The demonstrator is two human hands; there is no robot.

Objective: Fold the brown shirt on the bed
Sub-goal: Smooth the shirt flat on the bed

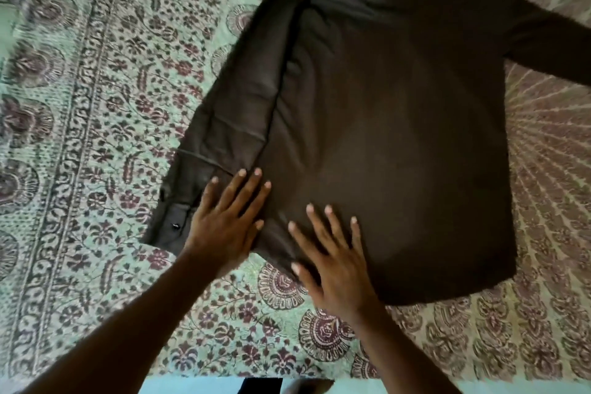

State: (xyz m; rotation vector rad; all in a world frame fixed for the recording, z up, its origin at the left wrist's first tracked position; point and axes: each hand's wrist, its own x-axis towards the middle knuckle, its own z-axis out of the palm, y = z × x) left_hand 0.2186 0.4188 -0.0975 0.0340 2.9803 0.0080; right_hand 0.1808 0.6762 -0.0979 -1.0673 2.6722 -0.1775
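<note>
left hand [225, 221] grip flat, fingers straight on brown shirt [383, 137] | right hand [332, 259] grip flat, pressing hem

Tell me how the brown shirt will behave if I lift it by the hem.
The brown shirt probably droops and loses its fold: it lies limp, creased along the folded sleeve. It likely feels light. Both the left hand and right hand press it flat.

Bed [96, 112] under floral printed cover, brown shirt [383, 144] spread flat upon it
</note>
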